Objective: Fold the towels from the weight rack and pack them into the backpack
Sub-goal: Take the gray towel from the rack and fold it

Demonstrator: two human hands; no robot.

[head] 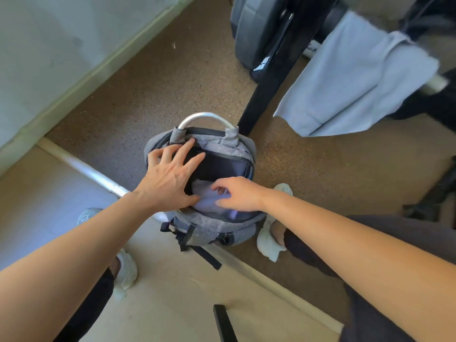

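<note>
A grey backpack point(214, 225) stands open on the floor between my feet. A folded light blue towel point(207, 201) lies inside its main compartment. My left hand point(170, 178) is spread over the left rim of the opening, fingers apart, holding it wide. My right hand point(237, 196) presses down on the towel with its fingers curled onto the cloth. Another light blue towel point(355, 77) hangs unfolded over a bar of the black weight rack point(271, 77) at the upper right.
A silver barbell bar point(91, 172) lies on the floor left of the backpack. A second grey bag point(249, 33) leans behind the rack post. A black frame leg point(439, 191) sits at the right. My white shoes point(269, 240) flank the backpack.
</note>
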